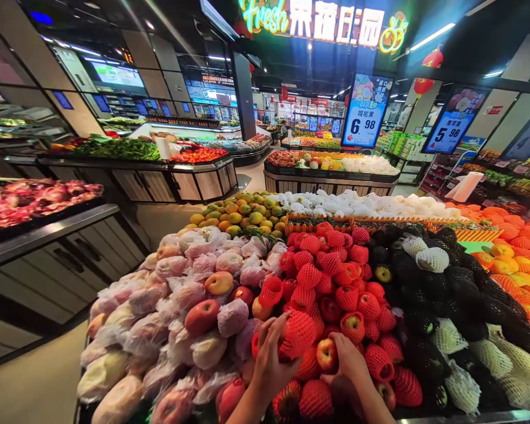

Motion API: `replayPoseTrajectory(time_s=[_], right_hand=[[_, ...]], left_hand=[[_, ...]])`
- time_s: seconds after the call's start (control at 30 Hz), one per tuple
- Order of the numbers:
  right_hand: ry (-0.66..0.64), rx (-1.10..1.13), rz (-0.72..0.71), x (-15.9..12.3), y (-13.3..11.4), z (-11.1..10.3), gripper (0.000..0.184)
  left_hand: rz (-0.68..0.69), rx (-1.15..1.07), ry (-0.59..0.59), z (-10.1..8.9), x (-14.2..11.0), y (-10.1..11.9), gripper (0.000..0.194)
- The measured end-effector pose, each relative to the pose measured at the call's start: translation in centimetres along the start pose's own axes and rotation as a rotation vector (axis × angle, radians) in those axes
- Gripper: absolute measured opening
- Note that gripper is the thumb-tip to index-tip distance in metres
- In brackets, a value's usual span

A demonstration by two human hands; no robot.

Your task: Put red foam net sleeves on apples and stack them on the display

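Note:
My left hand (269, 360) is closed around a red foam fruit net (299, 333), held just above the fruit pile. Whether a fruit sits inside that net I cannot make out. Close beside it, my right hand (348, 366) grips a bare red-yellow apple (327, 355), the thumb and fingers at its right side. Under and around both hands lie apples in red foam nets (315, 399), some with their tops showing. Left of my left hand are a bare red apple (202, 317) and a fruit in a pale pink net (232, 317).
Plastic-wrapped apples (141, 330) fill the display's left side; fruits in black nets (459, 282) fill the right. Behind are mangoes (242, 212) and white-netted fruits (335, 203). A counter of red onions (39, 200) stands across the aisle. Price screens (366, 112) hang overhead.

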State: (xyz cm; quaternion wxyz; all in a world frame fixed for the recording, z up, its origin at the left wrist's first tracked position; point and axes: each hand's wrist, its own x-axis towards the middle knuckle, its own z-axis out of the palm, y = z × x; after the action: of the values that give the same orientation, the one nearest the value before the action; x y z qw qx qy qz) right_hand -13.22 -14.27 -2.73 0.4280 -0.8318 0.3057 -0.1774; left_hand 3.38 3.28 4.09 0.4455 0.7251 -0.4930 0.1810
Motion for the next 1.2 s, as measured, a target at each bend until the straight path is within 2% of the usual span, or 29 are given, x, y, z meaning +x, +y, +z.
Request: replayPoseTrajectory(time_s=[0.07,0.1,0.2,0.27,0.37,0.43,0.5,0.57,0.63,0.7,0.73,0.83,0.9,0.97,1.03,1.07,1.1,1.13,1.2], right_hand=[[-0.007,0.108,0.006,-0.3,-0.2,-0.7,0.071],[-0.018,0.09,0.008,-0.4,-0.5,-1.2,0.073],[-0.033,-0.011,0.023,-1.0,-2.3,-3.0,0.091],[-0.013,0.154,-0.003,-1.7,-4.2,-4.0,0.09],[-0.075,0.684,-0.064,-3.2,-6.8,-4.4,0.069],[-0.048,0.904,0.013,-4.0,-7.5,-4.0,0.063],[0.08,0.967,0.119,-4.4,-7.5,-3.6,0.054],[0.201,1.008,0.191,-4.6,-7.0,-3.4,0.047],[0.249,1.069,0.214,-4.8,-6.5,-3.2,0.046],[0.29,1.128,0.221,-5.0,-6.1,-3.1,0.048],[0.322,1.129,0.217,-5.1,-6.1,-3.0,0.047],[0.418,0.982,0.182,-5.1,-5.9,-3.2,0.042],[0.447,0.825,0.138,-5.0,-5.6,-4.4,0.042],[0.532,0.695,0.103,-4.7,-5.0,-6.6,0.047],[0.663,0.614,0.096,-4.6,-4.4,-9.4,0.056],[0.689,0.591,0.102,-4.6,-4.2,-10.8,0.06],[0.647,0.573,0.112,-4.8,-4.1,-12.0,0.062],[0.542,0.559,0.125,-5.0,-4.2,-12.8,0.061],[0.231,0.53,0.146,-5.7,-4.8,-12.8,0.055]], left_hand=[[0.083,-0.003,-0.016,-0.4,0.0,0.1,0.076],[0.131,-0.008,-0.028,-0.5,0.1,0.2,0.075],[0.246,-0.038,-0.085,-0.4,0.6,0.4,0.076],[0.262,-0.089,-0.151,0.1,0.8,1.0,0.077],[0.218,-0.235,-0.265,1.4,0.8,2.8,0.077],[0.175,-0.372,-0.376,2.0,0.9,4.3,0.083],[0.099,-0.545,-0.491,2.4,1.3,5.5,0.081],[-0.04,-0.694,-0.578,2.4,2.1,6.3,0.059],[-0.169,-0.777,-0.647,2.5,2.9,6.9,0.042],[-0.212,-0.797,-0.721,3.0,3.4,7.3,0.044],[-0.205,-0.794,-0.744,3.4,3.3,7.6,0.054],[-0.211,-0.773,-0.739,5.3,2.1,8.0,0.086],[-0.29,-0.826,-0.706,6.5,0.8,8.0,0.091],[-0.41,-0.948,-0.648,7.2,-0.1,7.6,0.089],[-0.497,-1.069,-0.574,7.1,-0.4,7.1,0.088],[-0.515,-1.106,-0.545,6.9,-0.3,6.9,0.09],[-0.515,-1.126,-0.521,6.5,-0.2,6.7,0.091],[-0.499,-1.131,-0.496,6.2,0.0,6.5,0.09],[-0.44,-1.112,-0.443,5.6,0.4,6.4,0.083]])
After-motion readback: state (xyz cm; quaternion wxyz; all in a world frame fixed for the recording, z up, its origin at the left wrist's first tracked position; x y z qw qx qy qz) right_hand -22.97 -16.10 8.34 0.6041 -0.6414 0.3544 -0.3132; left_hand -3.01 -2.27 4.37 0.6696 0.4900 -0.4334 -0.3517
